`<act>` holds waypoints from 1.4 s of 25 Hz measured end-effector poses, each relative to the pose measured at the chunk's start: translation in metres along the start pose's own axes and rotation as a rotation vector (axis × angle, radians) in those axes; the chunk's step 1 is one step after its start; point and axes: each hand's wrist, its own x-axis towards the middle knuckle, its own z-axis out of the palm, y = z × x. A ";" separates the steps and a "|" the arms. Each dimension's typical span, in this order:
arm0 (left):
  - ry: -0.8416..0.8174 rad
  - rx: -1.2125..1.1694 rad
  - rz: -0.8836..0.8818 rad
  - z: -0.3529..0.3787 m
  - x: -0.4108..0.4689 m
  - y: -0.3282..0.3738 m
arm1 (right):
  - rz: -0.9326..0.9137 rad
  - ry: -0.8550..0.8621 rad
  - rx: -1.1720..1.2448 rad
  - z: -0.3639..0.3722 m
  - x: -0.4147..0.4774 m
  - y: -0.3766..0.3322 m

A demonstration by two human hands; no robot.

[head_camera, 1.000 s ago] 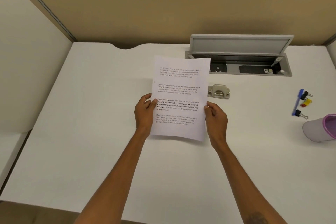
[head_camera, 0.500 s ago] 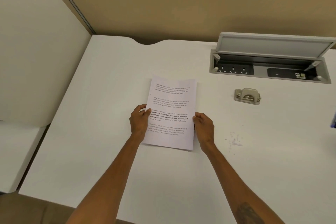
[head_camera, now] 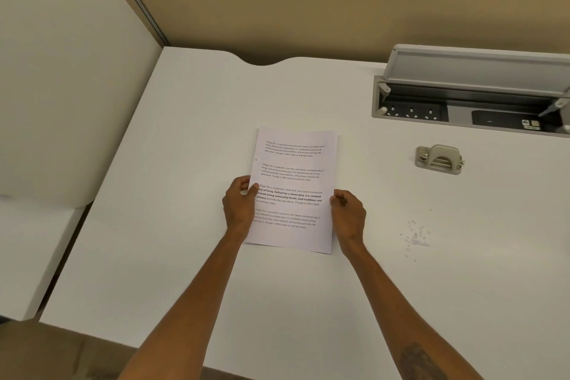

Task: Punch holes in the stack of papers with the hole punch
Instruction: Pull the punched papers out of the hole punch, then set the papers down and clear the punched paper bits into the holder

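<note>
Both hands grip the white printed stack of papers [head_camera: 296, 191] on the white desk [head_camera: 185, 148], left hand [head_camera: 239, 207] and right hand [head_camera: 348, 213] pinching opposite edges, the grey metal hole punch [head_camera: 439, 159] well apart to the right: carrying an edge into its slot looks next.

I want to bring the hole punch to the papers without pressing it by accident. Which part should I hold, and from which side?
Probably the hole punch is best gripped across its flat metal base at the two short ends, coming from above with the right hand, which is nearer. The domed lever on top is the pressing part, so leave it alone. The punch sits flat on the desk, apart from the papers.
</note>
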 end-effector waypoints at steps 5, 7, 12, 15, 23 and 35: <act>0.069 0.152 0.067 0.001 -0.001 -0.006 | -0.009 -0.024 -0.024 -0.005 -0.004 -0.004; 0.111 0.272 0.112 0.001 -0.005 -0.010 | -0.030 0.001 -0.081 -0.013 -0.009 -0.004; 0.059 0.363 0.399 0.033 -0.037 -0.001 | -0.256 0.082 -0.249 -0.043 -0.034 0.024; -0.132 0.366 0.569 0.078 -0.060 0.004 | -0.453 0.120 -0.484 -0.062 -0.043 0.054; -0.419 0.713 0.931 0.191 -0.118 -0.019 | -0.749 -0.105 -1.136 -0.178 -0.060 0.126; -0.232 0.911 0.817 0.211 -0.154 -0.035 | -0.699 -0.186 -1.049 -0.239 0.024 0.117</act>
